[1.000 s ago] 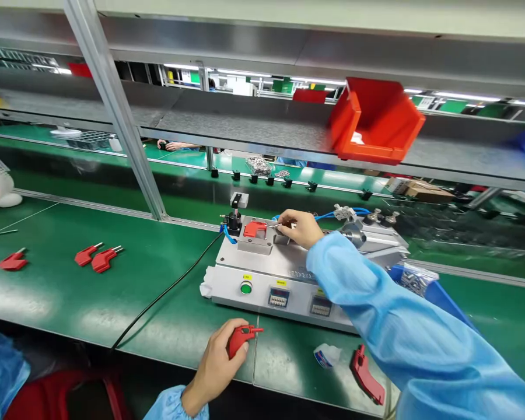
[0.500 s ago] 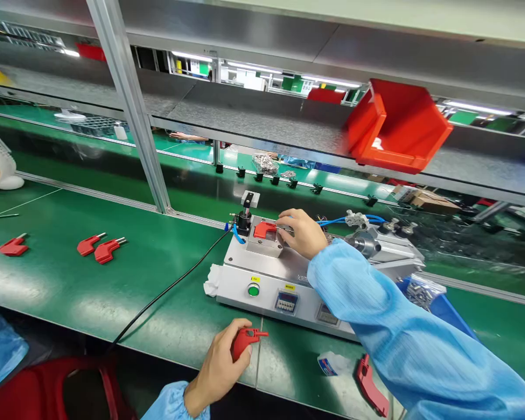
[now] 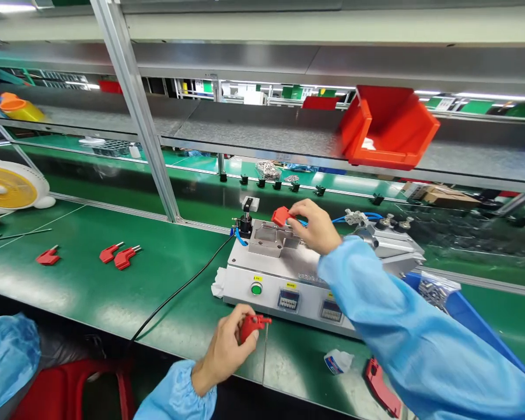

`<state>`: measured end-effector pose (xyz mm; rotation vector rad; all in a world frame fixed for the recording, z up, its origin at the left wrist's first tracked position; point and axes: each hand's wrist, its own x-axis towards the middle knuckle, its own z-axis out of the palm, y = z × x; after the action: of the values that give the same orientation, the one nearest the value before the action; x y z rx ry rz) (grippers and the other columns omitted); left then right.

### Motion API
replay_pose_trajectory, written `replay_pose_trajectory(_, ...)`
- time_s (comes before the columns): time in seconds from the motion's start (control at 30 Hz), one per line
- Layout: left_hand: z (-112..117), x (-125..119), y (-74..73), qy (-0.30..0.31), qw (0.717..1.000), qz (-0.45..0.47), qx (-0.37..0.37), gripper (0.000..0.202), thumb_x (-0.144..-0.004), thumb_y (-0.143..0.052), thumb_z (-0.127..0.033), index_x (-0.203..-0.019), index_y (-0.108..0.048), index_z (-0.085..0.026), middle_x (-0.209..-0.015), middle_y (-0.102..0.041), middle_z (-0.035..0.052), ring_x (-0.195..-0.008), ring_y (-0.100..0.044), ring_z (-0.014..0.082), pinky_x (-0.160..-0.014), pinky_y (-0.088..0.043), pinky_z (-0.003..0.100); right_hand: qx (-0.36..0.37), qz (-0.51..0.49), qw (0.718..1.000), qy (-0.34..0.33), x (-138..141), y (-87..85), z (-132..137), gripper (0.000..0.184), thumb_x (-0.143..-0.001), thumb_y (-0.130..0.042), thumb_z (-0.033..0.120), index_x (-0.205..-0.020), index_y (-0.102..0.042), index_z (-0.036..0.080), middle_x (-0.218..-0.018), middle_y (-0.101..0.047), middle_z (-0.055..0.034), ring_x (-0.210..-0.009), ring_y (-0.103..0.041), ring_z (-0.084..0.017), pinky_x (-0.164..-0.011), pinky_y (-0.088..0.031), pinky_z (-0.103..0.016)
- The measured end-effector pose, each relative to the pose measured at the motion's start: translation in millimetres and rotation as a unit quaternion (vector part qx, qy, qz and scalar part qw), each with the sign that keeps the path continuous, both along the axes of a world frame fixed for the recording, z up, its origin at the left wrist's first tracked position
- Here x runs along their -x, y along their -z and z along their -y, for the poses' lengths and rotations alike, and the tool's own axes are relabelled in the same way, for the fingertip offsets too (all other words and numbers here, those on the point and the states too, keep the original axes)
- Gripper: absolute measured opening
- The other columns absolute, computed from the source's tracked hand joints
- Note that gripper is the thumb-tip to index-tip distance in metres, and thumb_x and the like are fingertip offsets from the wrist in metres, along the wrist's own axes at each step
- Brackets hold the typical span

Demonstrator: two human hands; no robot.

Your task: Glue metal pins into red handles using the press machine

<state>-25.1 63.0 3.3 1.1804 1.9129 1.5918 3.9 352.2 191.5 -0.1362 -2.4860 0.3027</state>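
Note:
Between the thumb and fingers of my left hand is a red plastic part with a short red pin, held over the bench's front edge. My right hand pinches another red plastic part, raised just above the metal fixture block of the bench machine. The block's recess shows bare metal. The machine's front panel carries a green button and small counters. Nearer my right sleeve lies a longer red handle-shaped piece.
Several red parts with metal pins lie on the green bench at left. A black cable crosses it. At right stands a blue bin with a bag of metal pieces. A red bin sits on the shelf above.
My right hand has lifted the red plastic part out of the fixture block. My left hand keeps its red part, turned slightly. The whole view has shifted a little.

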Motion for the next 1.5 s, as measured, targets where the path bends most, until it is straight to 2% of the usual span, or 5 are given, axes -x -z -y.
replay_pose_trajectory(0.17,-41.2,55.0,-92.8,-0.077,0.967,-0.227,-0.090,0.021,-0.092,-0.058,-0.025,-0.110,-0.066,-0.021,-0.108,-0.071,0.0075,-0.087,-0.067,0.0197,-0.075,-0.054,0.030,-0.004,0.131,0.991,-0.019,-67.8,14.1,0.3,0.008,-0.091,-0.062,0.022,-0.088,-0.070,0.022,-0.094,-0.071,-0.0069,-0.086,-0.069,-0.023,-0.079,-0.055,-0.036)
replay_pose_trajectory(0.43,-139.3,94.5,-174.0,-0.084,0.860,-0.438,0.249,0.019,-0.097,-0.058,-0.021,-0.111,-0.070,-0.017,-0.114,-0.071,0.0109,-0.101,-0.072,0.0283,-0.083,-0.056,0.036,-0.003,0.045,0.998,0.032,-123.6,50.4,16.9,0.015,-0.096,-0.058,0.023,-0.100,-0.072,0.024,-0.106,-0.074,-0.0103,-0.100,-0.072,-0.027,-0.090,-0.061,-0.042)
replay_pose_trajectory(0.8,-117.7,94.0,-143.1,-0.100,0.847,-0.496,0.165,0.018,-0.104,-0.054,-0.027,-0.104,-0.070,-0.018,-0.114,-0.070,0.0125,-0.104,-0.064,0.0291,-0.084,-0.052,0.040,0.029,-0.060,0.994,0.082,-222.0,62.2,31.5,0.019,-0.104,-0.057,0.037,-0.101,-0.072,0.027,-0.101,-0.076,-0.0071,-0.091,-0.075,-0.024,-0.089,-0.063,-0.040)
replay_pose_trajectory(1.17,-24.6,76.6,-99.0,0.077,0.884,-0.454,0.082,0.025,-0.106,-0.046,-0.034,-0.113,-0.067,-0.023,-0.101,-0.073,0.0047,-0.083,-0.069,0.0209,-0.075,-0.053,0.032,0.077,-0.009,0.981,0.177,-227.6,110.9,37.7,0.021,-0.103,-0.050,0.031,-0.100,-0.070,0.024,-0.099,-0.070,-0.0103,-0.098,-0.071,-0.027,-0.090,-0.060,-0.042)
replay_pose_trajectory(1.5,-29.0,62.9,-83.0,0.068,0.859,-0.469,0.196,0.016,-0.103,-0.047,-0.021,-0.106,-0.061,-0.026,-0.101,-0.067,0.0023,-0.077,-0.066,0.0191,-0.062,-0.046,0.027,0.115,-0.013,0.980,0.164,-234.3,109.6,27.1,0.014,-0.102,-0.058,0.032,-0.098,-0.068,0.025,-0.090,-0.068,-0.0067,-0.076,-0.067,-0.022,-0.076,-0.059,-0.037)
